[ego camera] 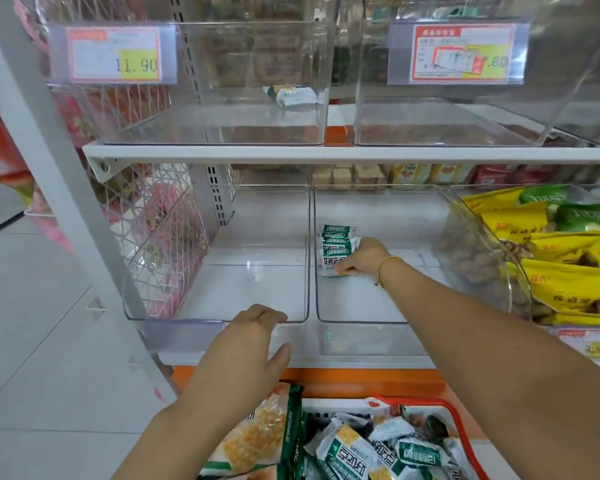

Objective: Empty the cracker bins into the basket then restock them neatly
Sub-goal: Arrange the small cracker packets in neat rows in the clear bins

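Lower shelf, middle bin (378, 306), clear plastic: holds one short stack of green-and-white cracker packets (336, 249), lying at the back left of the floor against the wall it shares with its neighbour. Right hand (364, 258): reached deep into that bin, fingers closed round the near end of the stack, grasping it; bead bracelet (386, 269) on the wrist. Left hand (257, 336): at the front of the lower left bin (222, 289), fingers bent over its front rim and gripping it, thumb spread out below against the sloped front. Basket (416, 403), red-rimmed, low and close to the person beneath the shelf edge: filled with loose packets (388, 452) of the same green-and-white kind, lying at all angles. Large cracker bag (253, 441), yellow with a green edge: at the basket's left side, partly under the left forearm. Upper shelf (222, 154), white: upper left bin (222, 126) contains a single packet (291, 95) towards the back right; upper right bin (430, 126) stands beside it. Price tag (113, 55) reading 11.90 on the upper left bin; second tag (459, 53) on the upper right, print blurred. Lower right bin (482, 258): heaped with yellow snack bags (561, 285) and green bags (586, 216) behind them
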`<state>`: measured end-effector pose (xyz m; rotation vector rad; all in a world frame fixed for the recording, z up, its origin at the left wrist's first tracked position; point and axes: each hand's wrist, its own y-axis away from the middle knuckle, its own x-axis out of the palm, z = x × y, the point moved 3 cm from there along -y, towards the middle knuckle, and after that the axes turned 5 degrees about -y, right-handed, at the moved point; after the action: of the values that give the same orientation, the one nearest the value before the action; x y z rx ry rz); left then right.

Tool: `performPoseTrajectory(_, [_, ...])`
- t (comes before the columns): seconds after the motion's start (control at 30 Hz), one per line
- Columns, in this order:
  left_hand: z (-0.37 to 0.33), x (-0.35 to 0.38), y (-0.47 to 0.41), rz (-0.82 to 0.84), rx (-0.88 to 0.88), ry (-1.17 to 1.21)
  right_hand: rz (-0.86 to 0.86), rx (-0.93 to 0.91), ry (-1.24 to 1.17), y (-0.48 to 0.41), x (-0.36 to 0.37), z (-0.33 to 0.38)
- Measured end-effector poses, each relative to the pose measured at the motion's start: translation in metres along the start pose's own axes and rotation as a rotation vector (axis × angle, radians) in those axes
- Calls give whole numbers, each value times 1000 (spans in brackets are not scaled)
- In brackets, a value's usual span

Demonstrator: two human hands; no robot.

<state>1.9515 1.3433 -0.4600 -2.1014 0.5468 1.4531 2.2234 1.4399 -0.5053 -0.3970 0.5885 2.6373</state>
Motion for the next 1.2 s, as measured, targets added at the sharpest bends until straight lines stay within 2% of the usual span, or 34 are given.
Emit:
performPoseTrajectory(0.13, [-2,-3,2,-41,-30,28,43,-17,-33,5,1,1])
performPoseTrajectory(0.27, [-11,-15,8,-171,-25,106,-78,-86,336,34,-19,21])
performPoseTrajectory(0.37, [-21,-15,16,-153,6,152,-149,-312,452,80,-34,35])
performPoseTrajectory(0.43, [-28,-8,23,-87,40,116,-138,-486,400,124,-39,30])
performPoseTrajectory(0.5, [-36,4,31,-10,76,80,-54,-579,373,166,-39,11])
performPoseTrajectory(0.6, [-53,29,44,132,116,62,111,-515,462,208,-33,-41])
performPoseTrajectory(0.73, [-73,59,60,280,134,27,408,-343,876,237,-8,-126])
performPoseTrajectory(0.83, [-80,72,71,272,62,53,476,-318,1192,254,3,-175])
performPoseTrajectory(0.93, [-86,86,80,231,-103,118,496,-391,1332,267,7,-208])
performPoseTrajectory(1.0, [-90,100,87,237,-351,330,505,-461,1334,274,10,-222])
performPoseTrajectory(1.07, [-91,126,89,291,-626,570,497,-479,1240,279,11,-228])
performPoseTrajectory(1.1, [-95,133,93,266,-752,683,506,-485,1197,281,10,-230])
performPoseTrajectory(1.2, [-88,174,98,227,-1026,767,504,-519,1137,286,6,-226])
